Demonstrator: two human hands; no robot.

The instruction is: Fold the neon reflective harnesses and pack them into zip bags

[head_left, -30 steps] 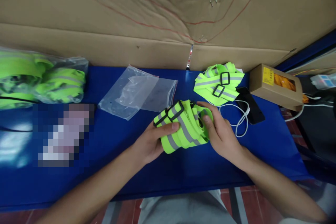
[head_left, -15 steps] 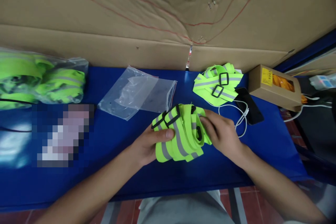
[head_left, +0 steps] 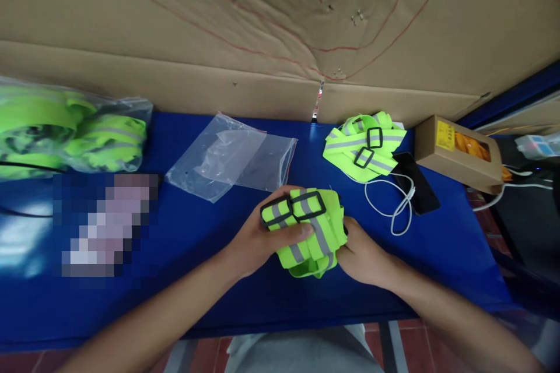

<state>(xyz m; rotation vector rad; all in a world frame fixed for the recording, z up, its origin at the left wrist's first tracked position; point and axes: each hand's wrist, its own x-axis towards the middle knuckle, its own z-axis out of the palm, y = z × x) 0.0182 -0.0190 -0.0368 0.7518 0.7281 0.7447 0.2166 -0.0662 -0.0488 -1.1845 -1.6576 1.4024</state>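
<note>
A folded bundle of lime-yellow reflective strap (head_left: 326, 230) with grey stripes and two black buckles is held up over the front of the table. My left hand (head_left: 266, 239) grips it from the left, thumb across the front face and fingers behind. At the bundle's right edge is my right hand (head_left: 361, 250), its fingers curled and partly hidden behind the strap. A second reflective strap bundle (head_left: 363, 148), also with two black buckles, lies further back to the right. Clear plastic bags (head_left: 231, 157) lie flat behind my left hand.
Bagged lime straps (head_left: 105, 140) fill the back left of the blue table (head_left: 175, 297). A pixelated flat object (head_left: 109, 224) lies in front of them. On the right are a white cable (head_left: 400, 210), a black phone (head_left: 417, 183) and a cardboard box (head_left: 464, 154). Brown board stands behind.
The strap bundle has turned and shifted slightly right, its buckles now facing me. My right hand has moved lower, from the bundle's upper right to its right edge.
</note>
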